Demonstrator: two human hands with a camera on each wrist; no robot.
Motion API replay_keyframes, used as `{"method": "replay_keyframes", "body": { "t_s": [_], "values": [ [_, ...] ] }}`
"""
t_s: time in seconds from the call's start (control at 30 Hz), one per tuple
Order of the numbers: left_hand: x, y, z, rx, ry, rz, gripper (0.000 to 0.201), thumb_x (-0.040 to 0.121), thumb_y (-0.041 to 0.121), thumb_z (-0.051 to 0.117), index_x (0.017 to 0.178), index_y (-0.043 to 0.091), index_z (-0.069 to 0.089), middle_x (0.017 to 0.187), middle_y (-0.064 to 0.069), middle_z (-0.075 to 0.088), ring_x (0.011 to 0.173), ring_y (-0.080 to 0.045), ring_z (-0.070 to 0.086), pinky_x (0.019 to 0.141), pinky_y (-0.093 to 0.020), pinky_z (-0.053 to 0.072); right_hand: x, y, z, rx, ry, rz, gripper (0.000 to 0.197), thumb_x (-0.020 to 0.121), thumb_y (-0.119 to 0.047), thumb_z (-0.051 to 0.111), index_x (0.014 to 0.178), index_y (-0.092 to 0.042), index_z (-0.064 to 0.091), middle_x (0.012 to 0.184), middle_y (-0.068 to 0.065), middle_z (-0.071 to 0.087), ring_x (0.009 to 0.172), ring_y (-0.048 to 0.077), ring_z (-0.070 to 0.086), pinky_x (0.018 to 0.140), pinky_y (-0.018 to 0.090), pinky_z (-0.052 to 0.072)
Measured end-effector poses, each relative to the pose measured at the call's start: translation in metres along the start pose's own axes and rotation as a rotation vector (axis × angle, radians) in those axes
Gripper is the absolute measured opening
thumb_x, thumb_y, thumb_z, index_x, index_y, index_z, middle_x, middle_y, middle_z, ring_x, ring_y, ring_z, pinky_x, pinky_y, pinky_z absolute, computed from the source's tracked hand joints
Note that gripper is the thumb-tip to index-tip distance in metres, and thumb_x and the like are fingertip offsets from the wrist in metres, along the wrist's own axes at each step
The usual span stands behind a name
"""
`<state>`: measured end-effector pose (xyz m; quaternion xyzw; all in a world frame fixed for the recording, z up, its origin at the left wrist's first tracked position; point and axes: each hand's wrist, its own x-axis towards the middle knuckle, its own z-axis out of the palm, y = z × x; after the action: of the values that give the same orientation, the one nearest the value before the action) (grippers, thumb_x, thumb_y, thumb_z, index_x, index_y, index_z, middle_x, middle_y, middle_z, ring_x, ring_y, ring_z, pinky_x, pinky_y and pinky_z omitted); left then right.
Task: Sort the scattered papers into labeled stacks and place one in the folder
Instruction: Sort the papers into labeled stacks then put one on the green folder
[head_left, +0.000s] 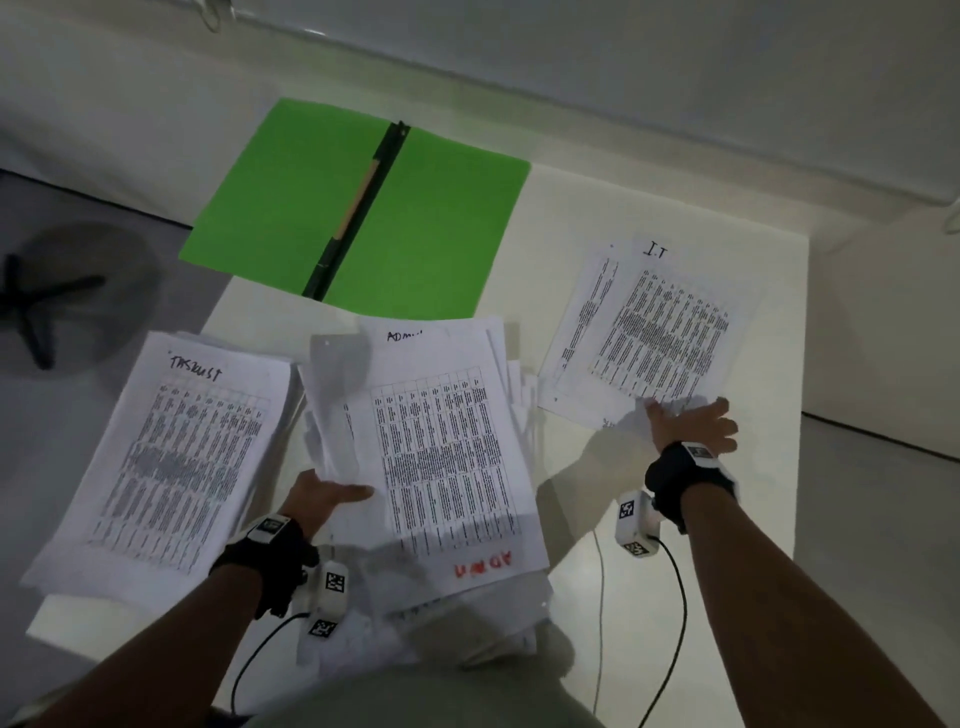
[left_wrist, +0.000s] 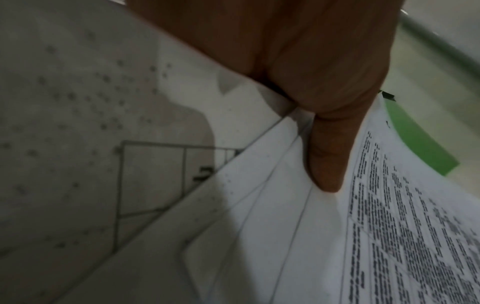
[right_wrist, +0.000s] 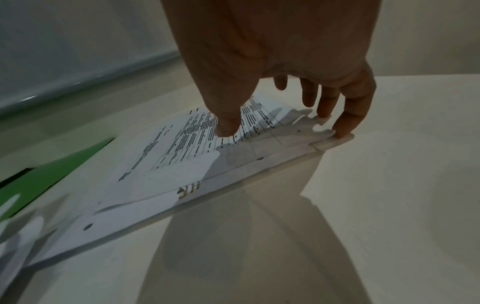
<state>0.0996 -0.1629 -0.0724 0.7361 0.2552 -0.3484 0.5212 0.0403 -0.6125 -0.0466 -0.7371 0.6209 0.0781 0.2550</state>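
Observation:
Three stacks of printed sheets lie on the white table (head_left: 670, 519). The one at left is headed "TASKLIST" (head_left: 171, 457), the middle one "ADMIN" (head_left: 441, 447), and the right one "IT" (head_left: 654, 332). An open green folder (head_left: 431, 234) lies beyond them. My left hand (head_left: 343, 491) pinches the left edge of the ADMIN sheets; in the left wrist view its thumb (left_wrist: 326, 164) lies on top of the ADMIN sheets (left_wrist: 389, 226) and the fingers are hidden beneath. My right hand (head_left: 685, 415) rests with spread, straight fingers on the near corner of the IT stack (right_wrist: 182, 160); its fingertips (right_wrist: 342, 131) touch the stack's edge.
A pen (head_left: 358, 202) lies along the folder's black spine. A chair base (head_left: 41, 306) stands on the floor to the left. The table's right edge (head_left: 802, 364) runs close to the IT stack. Wrist camera cables (head_left: 675, 597) hang near the front edge.

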Motion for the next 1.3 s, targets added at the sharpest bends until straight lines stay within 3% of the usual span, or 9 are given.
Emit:
{"method": "replay_keyframes", "body": {
  "t_s": [0.27,0.5,0.57,0.63,0.8,0.9,1.03,1.17,1.3],
  "values": [
    [0.001,0.005,-0.002,-0.016,-0.048,-0.024,0.062,0.044,0.011,0.088,0.101,-0.003,0.068,0.094,-0.019,0.074,0.086,-0.038,0.070,0.082,-0.051,0.056,-0.007,-0.006,0.009,0.174,-0.073,0.038,0.107,0.082,-0.025,0.076,0.153,-0.008,-0.003,0.146,0.027,0.036,0.130,0.044,0.043,0.105,0.050,0.039],
    [-0.005,0.002,-0.004,0.006,-0.098,0.037,0.063,0.032,0.014,0.088,0.092,0.002,0.072,0.086,-0.014,0.076,0.085,-0.035,0.071,0.083,-0.054,0.055,-0.027,0.031,0.000,0.508,-0.057,0.099,0.074,0.081,-0.025,0.077,0.140,-0.004,0.038,0.139,0.018,0.050,0.123,0.036,0.052,0.103,0.043,0.043],
    [-0.009,0.001,-0.005,0.024,-0.119,0.059,0.058,0.036,0.010,0.087,0.092,0.005,0.072,0.082,-0.007,0.076,0.085,-0.032,0.071,0.086,-0.052,0.054,-0.037,0.037,-0.007,0.795,-0.037,0.086,0.051,0.080,-0.017,0.077,0.122,-0.002,0.052,0.114,0.014,0.062,0.100,0.028,0.059,0.090,0.037,0.047],
    [-0.013,-0.002,-0.009,0.032,-0.148,0.070,0.059,0.035,0.009,0.087,0.092,0.009,0.072,0.081,-0.003,0.076,0.089,-0.030,0.070,0.089,-0.052,0.053,-0.052,0.040,-0.019,1.002,-0.148,0.072,0.034,0.085,-0.012,0.071,0.112,-0.009,0.051,0.096,0.003,0.059,0.082,0.020,0.057,0.085,0.033,0.047],
    [-0.022,-0.009,-0.019,0.062,-0.229,0.082,0.070,0.035,0.006,0.086,0.102,-0.002,0.069,0.093,-0.015,0.074,0.094,-0.035,0.069,0.090,-0.058,0.051,-0.119,0.041,-0.034,1.220,-0.592,-0.042,0.060,0.080,-0.014,0.074,0.134,-0.005,0.050,0.124,0.007,0.061,0.099,0.019,0.065,0.079,0.033,0.057],
    [-0.033,-0.010,-0.022,0.063,-0.225,0.102,0.063,0.035,-0.001,0.083,0.096,-0.002,0.068,0.084,-0.011,0.073,0.090,-0.034,0.068,0.089,-0.057,0.051,-0.165,0.052,-0.016,1.002,-0.638,-0.220,0.081,0.048,-0.029,0.093,0.122,-0.015,0.061,0.116,0.004,0.069,0.103,0.025,0.068,0.086,0.043,0.056],
    [-0.043,-0.019,-0.029,-0.007,-0.228,0.082,0.043,0.054,-0.006,0.084,0.093,0.001,0.069,0.087,-0.015,0.073,0.094,-0.038,0.067,0.092,-0.059,0.049,-0.206,0.072,0.026,0.388,-0.526,-0.415,0.054,0.072,-0.010,0.081,0.120,-0.017,0.057,0.111,0.006,0.066,0.099,0.026,0.063,0.079,0.033,0.051],
    [-0.026,-0.045,-0.035,-0.167,-0.190,0.092,0.101,0.037,0.056,0.088,0.121,0.008,0.061,0.125,-0.012,0.064,0.120,-0.030,0.057,0.111,-0.048,0.035,-0.231,0.086,0.054,-0.047,-0.580,-0.496,0.062,0.073,-0.007,0.066,0.132,-0.008,0.045,0.116,0.015,0.063,0.088,0.024,0.058,0.077,0.035,0.052],
    [-0.020,-0.064,-0.038,-0.161,-0.199,0.067,0.106,0.049,0.069,0.077,0.135,0.014,0.050,0.136,0.003,0.052,0.131,-0.019,0.043,0.116,-0.046,0.025,-0.241,0.081,0.063,-0.348,-0.386,-0.585,0.085,0.077,-0.039,0.068,0.146,-0.013,0.027,0.145,0.011,0.030,0.132,0.032,0.033,0.104,0.039,0.037]
  ]
}}
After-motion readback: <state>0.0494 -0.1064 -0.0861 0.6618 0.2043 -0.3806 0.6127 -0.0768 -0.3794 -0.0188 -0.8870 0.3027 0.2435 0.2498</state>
